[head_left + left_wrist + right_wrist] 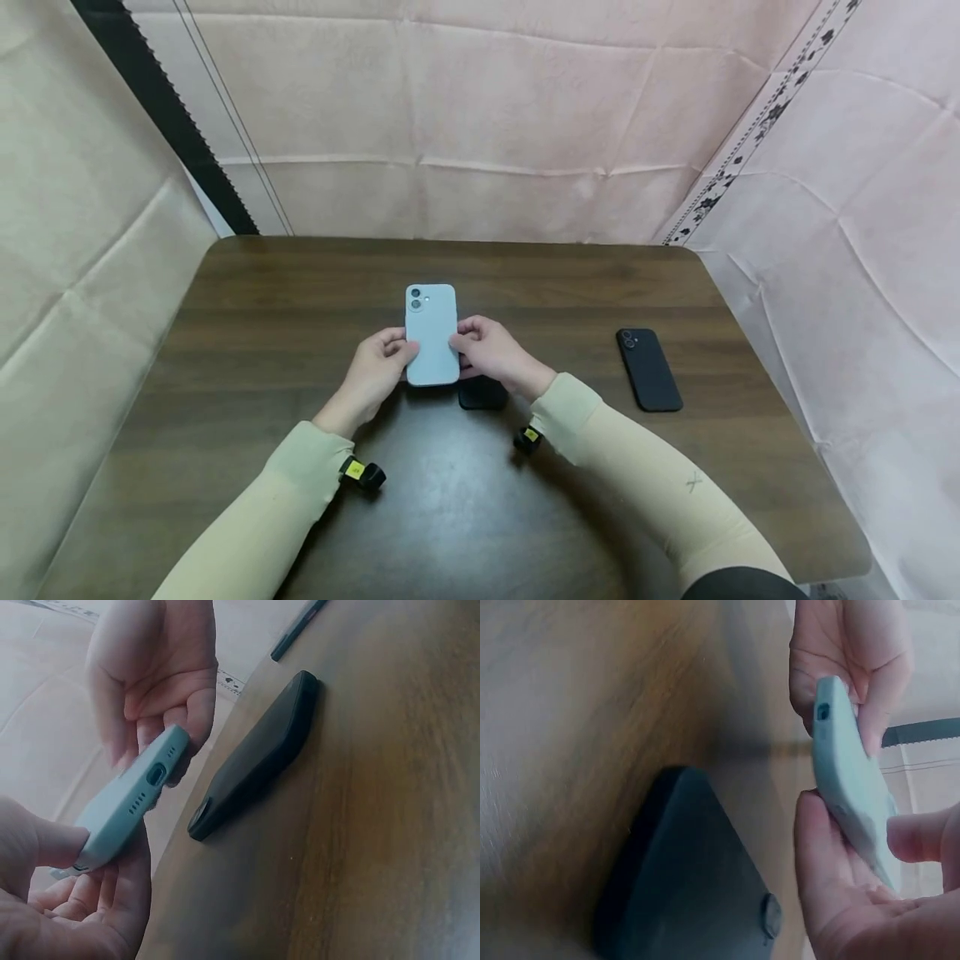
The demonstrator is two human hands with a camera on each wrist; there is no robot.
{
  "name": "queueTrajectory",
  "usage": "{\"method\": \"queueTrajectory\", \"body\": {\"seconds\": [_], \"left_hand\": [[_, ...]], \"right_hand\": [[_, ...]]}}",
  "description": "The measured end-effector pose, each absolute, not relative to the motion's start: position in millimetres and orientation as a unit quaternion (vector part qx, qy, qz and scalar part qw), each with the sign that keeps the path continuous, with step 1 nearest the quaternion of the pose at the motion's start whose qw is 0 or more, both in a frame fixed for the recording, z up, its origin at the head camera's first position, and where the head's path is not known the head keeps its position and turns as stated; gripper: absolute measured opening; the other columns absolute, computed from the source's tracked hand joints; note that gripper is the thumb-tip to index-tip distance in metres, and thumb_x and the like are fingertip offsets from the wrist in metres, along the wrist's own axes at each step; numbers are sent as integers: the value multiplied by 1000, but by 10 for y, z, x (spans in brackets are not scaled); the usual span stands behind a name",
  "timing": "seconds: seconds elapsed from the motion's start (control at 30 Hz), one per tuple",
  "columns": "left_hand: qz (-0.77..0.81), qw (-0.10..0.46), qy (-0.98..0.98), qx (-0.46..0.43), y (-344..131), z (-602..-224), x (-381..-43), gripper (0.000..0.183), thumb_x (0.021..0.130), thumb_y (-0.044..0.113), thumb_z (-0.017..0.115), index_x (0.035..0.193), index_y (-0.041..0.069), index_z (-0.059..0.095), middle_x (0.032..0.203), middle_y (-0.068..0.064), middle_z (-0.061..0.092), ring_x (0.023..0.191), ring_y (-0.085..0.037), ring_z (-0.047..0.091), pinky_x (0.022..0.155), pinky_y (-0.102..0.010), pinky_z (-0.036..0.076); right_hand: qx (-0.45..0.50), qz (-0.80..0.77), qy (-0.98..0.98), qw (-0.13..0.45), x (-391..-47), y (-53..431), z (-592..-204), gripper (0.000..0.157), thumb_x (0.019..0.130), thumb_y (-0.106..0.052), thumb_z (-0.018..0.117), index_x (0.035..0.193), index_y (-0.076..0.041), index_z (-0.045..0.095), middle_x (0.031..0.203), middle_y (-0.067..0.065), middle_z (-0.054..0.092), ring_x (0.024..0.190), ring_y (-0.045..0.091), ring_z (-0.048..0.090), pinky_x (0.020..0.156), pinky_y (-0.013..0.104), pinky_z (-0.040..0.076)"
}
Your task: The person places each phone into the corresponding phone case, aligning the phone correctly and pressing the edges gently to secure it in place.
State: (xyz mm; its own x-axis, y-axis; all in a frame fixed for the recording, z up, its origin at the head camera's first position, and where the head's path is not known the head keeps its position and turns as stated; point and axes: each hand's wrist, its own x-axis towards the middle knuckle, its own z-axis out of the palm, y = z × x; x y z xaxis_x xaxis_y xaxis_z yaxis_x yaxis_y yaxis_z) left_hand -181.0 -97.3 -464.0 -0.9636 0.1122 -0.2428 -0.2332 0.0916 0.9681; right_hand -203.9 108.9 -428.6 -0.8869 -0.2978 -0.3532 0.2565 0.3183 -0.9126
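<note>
A light blue phone [432,342] is held up between both hands, its back with two camera lenses facing up in the head view. My left hand [377,367] pinches its left long edge, thumb on the back and fingers underneath. Opposite, my right hand [498,354] grips the right edge the same way. The phone's bottom end, with a charging port and speaker holes, shows in the left wrist view [135,799]. Below it a black phone [482,394] lies on the table, partly hidden by the right hand and the blue phone.
A second black phone [649,371] lies back up on the right part of the brown wooden table [300,283]. Pale cloth sheets [487,108] hang behind the table and along both sides. Each sleeve carries a small black wrist camera [363,473].
</note>
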Motion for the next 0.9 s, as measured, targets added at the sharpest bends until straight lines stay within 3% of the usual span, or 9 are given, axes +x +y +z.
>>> {"method": "queueTrajectory", "body": {"seconds": [0.23,0.57,0.8,0.9], "left_hand": [[637,131,757,-62,-1110,-4666,-1856,41,99,22,58,135,4,50,117,-12,62,109,-23,59,87,-37,53],[606,154,776,-78,-1238,-4755,-1896,47,99,18,57,138,-3,45,118,-18,61,108,-25,59,83,-34,54],[556,161,812,-70,-1307,-4761,-1898,52,97,24,60,137,-5,45,120,-19,60,108,-25,58,87,-37,52],[494,135,857,-50,-1313,-4749,-1907,53,95,29,63,131,-7,49,118,-21,60,102,-26,59,83,-38,52]], "right_hand": [[-62,-550,805,213,-2065,1289,-4197,40,100,-22,55,136,-9,41,121,20,58,100,32,65,73,39,57],[-47,-527,826,194,-2083,1562,-4176,44,100,-22,55,139,-11,37,122,17,56,103,34,63,76,42,57],[-50,-437,890,120,-2113,1702,-4272,47,99,-29,56,140,-15,38,119,7,57,96,25,64,77,41,56],[-78,-350,931,68,-2122,1731,-4293,53,98,-33,56,143,-12,36,125,8,57,102,22,61,84,41,53]]}}
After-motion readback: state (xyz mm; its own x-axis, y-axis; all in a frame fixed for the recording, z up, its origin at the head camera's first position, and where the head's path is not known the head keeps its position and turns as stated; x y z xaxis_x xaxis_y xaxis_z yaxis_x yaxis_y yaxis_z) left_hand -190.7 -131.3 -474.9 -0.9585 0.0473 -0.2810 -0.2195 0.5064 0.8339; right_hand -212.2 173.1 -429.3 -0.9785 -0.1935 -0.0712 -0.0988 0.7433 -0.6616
